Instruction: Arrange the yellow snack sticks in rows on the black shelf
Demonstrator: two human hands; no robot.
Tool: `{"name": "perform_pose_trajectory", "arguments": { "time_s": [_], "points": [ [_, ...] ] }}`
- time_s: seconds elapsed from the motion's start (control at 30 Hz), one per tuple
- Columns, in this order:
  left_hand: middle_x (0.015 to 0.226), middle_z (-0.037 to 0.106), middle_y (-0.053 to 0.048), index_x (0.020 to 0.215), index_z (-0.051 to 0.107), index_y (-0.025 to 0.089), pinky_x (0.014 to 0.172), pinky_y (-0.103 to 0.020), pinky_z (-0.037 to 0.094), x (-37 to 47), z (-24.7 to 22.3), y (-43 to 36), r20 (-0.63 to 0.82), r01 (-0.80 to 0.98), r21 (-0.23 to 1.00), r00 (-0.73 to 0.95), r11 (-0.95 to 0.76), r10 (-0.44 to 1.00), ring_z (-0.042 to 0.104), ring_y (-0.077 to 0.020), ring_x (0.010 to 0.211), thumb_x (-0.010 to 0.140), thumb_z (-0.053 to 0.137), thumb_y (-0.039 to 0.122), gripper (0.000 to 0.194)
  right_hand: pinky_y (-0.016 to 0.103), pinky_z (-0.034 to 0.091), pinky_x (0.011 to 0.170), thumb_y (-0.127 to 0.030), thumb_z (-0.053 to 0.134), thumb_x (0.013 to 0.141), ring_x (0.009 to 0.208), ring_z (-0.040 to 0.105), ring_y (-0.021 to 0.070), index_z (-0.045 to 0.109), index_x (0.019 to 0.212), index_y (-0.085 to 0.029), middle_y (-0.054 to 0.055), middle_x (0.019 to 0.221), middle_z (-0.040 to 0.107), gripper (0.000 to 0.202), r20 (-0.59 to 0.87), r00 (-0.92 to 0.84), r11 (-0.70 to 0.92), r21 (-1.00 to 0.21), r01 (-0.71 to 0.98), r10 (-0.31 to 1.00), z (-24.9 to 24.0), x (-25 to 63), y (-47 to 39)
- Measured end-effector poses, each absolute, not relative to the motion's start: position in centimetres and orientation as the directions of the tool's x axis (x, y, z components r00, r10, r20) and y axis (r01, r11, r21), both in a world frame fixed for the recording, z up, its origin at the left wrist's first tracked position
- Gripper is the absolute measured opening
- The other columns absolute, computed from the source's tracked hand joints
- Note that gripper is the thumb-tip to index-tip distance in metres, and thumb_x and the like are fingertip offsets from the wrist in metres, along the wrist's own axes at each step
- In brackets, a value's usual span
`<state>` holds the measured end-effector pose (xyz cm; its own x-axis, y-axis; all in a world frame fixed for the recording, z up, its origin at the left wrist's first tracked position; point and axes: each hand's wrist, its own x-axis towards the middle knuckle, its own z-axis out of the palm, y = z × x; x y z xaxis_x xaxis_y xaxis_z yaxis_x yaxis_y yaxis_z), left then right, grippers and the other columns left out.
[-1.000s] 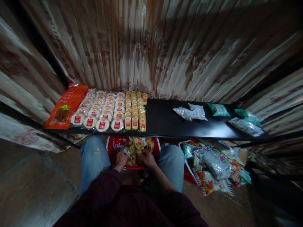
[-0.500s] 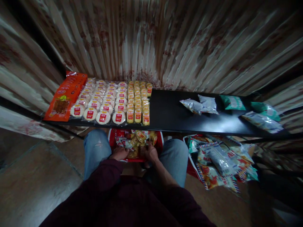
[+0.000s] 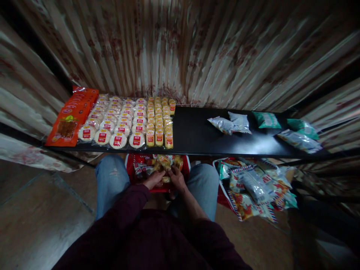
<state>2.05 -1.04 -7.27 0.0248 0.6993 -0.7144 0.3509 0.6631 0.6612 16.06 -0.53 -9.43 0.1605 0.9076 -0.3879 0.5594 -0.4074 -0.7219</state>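
Between my knees is a red basket point(image 3: 186, 168) with a white rim, holding small yellow wrapped snacks point(image 3: 162, 162) and red-and-white striped packets point(image 3: 142, 169). My left hand point(image 3: 155, 178) reaches in from the left, its fingers closed at the yellow snacks. From the right, my right hand point(image 3: 177, 177) bends its fingers round the same snacks, thumb towards my left hand. The two hands nearly meet, and the backs of the fingers partly hide what they grip. How many snacks are in each hand I cannot tell.
Ahead runs a black shelf point(image 3: 191, 131). On it stand an orange bag point(image 3: 69, 118), rows of round white wrapped crackers point(image 3: 118, 140), yellow snack rows point(image 3: 159, 137), silver bags point(image 3: 239, 122) and green bags point(image 3: 266, 120). Another basket of snack bags point(image 3: 254, 185) is by my right knee.
My left hand has moved right and slightly up, away from the basket's left side. Both hands are now close together over the yellow snacks. The view has shifted slightly.
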Motion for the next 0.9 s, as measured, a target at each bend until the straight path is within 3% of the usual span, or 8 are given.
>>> {"name": "perform_pose_trajectory", "arguments": {
  "time_s": [0.1, 0.2, 0.27, 0.5, 0.63, 0.73, 0.83, 0.9],
  "points": [
    [0.107, 0.066, -0.012, 0.117, 0.053, 0.017, 0.068, -0.031, 0.056, 3.4, -6.9, -0.7, -0.753, 0.146, 0.654, 0.039, 0.742, 0.657, 0.067, -0.0190, 0.083, 0.091, 0.038, 0.052, 0.046, 0.031, 0.045, 0.097, -0.036, 0.043, 0.088, 0.112, 0.060, 0.0226, 0.057, 0.121, -0.013, 0.013, 0.120, 0.065, 0.043, -0.280, 0.265, -0.380, -0.778, 0.500, 0.923, -9.1, 17.0, -0.1],
    [0.115, 0.063, -0.013, 0.119, 0.050, 0.017, 0.073, -0.031, 0.057, 3.2, -6.4, -1.0, -0.757, -0.031, 0.651, 0.051, 0.759, 0.651, 0.065, -0.0170, 0.089, 0.093, 0.036, 0.045, 0.040, 0.033, 0.046, 0.096, -0.039, 0.037, 0.089, 0.111, 0.060, 0.0249, 0.059, 0.119, -0.010, 0.015, 0.117, 0.065, 0.047, -0.294, 0.327, -0.422, -0.782, 0.459, 0.898, -9.2, 17.5, 0.1],
    [0.112, 0.063, -0.011, 0.113, 0.053, 0.017, 0.076, -0.031, 0.056, 2.3, -6.1, -1.3, -0.752, -0.120, 0.646, 0.068, 0.754, 0.655, 0.064, -0.0158, 0.089, 0.092, 0.041, 0.041, 0.034, 0.034, 0.047, 0.094, -0.042, 0.037, 0.088, 0.108, 0.061, 0.0249, 0.060, 0.118, -0.011, 0.015, 0.114, 0.066, 0.049, -0.260, 0.316, -0.390, -0.787, 0.477, 0.912, -9.3, 17.4, 0.1],
    [0.095, 0.065, -0.007, 0.081, 0.059, 0.016, 0.087, -0.030, 0.052, -0.3, -5.9, -1.3, -0.702, -0.269, 0.680, 0.032, 0.682, 0.712, 0.062, -0.0136, 0.089, 0.078, 0.062, 0.021, 0.007, 0.037, 0.047, 0.089, -0.041, 0.043, 0.084, 0.095, 0.062, 0.0240, 0.065, 0.102, -0.014, 0.013, 0.102, 0.068, 0.039, 0.108, 0.223, -0.056, -0.782, 0.621, 0.969, -7.2, 16.4, -0.3],
    [0.085, 0.068, -0.007, 0.078, 0.062, 0.015, 0.083, -0.030, 0.053, 0.0, -6.7, -1.0, -0.689, -0.244, 0.700, 0.018, 0.671, 0.725, 0.065, -0.0144, 0.082, 0.074, 0.063, 0.014, 0.005, 0.027, 0.050, 0.071, -0.037, 0.043, 0.087, 0.070, 0.065, 0.0166, 0.067, 0.095, -0.019, 0.004, 0.080, 0.071, 0.031, -0.106, -0.201, 0.011, -0.863, 0.506, 0.974, -6.2, 15.5, -1.5],
    [0.080, 0.070, -0.008, 0.083, 0.065, 0.014, 0.075, -0.029, 0.053, -0.6, -7.6, -0.4, -0.680, -0.151, 0.726, -0.014, 0.671, 0.733, 0.067, -0.0154, 0.072, 0.073, 0.062, 0.014, 0.010, 0.026, 0.049, 0.072, -0.028, 0.049, 0.084, 0.073, 0.065, 0.0163, 0.071, 0.088, -0.021, 0.002, 0.078, 0.072, 0.023, -0.236, -0.459, 0.064, -0.834, 0.548, 0.857, -6.9, 15.0, -2.2],
    [0.079, 0.071, -0.007, 0.086, 0.066, 0.015, 0.070, -0.029, 0.053, -2.2, -8.5, 1.0, -0.653, 0.000, 0.753, -0.120, 0.658, 0.747, 0.067, -0.0166, 0.070, 0.074, 0.060, 0.015, 0.013, 0.028, 0.049, 0.076, -0.020, 0.051, 0.082, 0.080, 0.067, 0.0189, 0.072, 0.092, -0.019, 0.005, 0.086, 0.074, 0.024, -0.312, -0.391, 0.043, -0.733, 0.679, 0.866, -7.8, 14.9, -1.8],
    [0.088, 0.071, -0.007, 0.089, 0.066, 0.017, 0.076, -0.028, 0.051, -3.4, -9.2, 2.2, -0.610, 0.111, 0.764, -0.197, 0.635, 0.768, 0.067, -0.0180, 0.083, 0.074, 0.059, 0.012, 0.017, 0.030, 0.049, 0.081, -0.021, 0.049, 0.084, 0.087, 0.067, 0.0209, 0.071, 0.099, -0.018, 0.009, 0.095, 0.073, 0.027, -0.311, -0.275, -0.029, -0.707, 0.706, 0.910, -8.2, 15.2, -1.2]
  ]
}}
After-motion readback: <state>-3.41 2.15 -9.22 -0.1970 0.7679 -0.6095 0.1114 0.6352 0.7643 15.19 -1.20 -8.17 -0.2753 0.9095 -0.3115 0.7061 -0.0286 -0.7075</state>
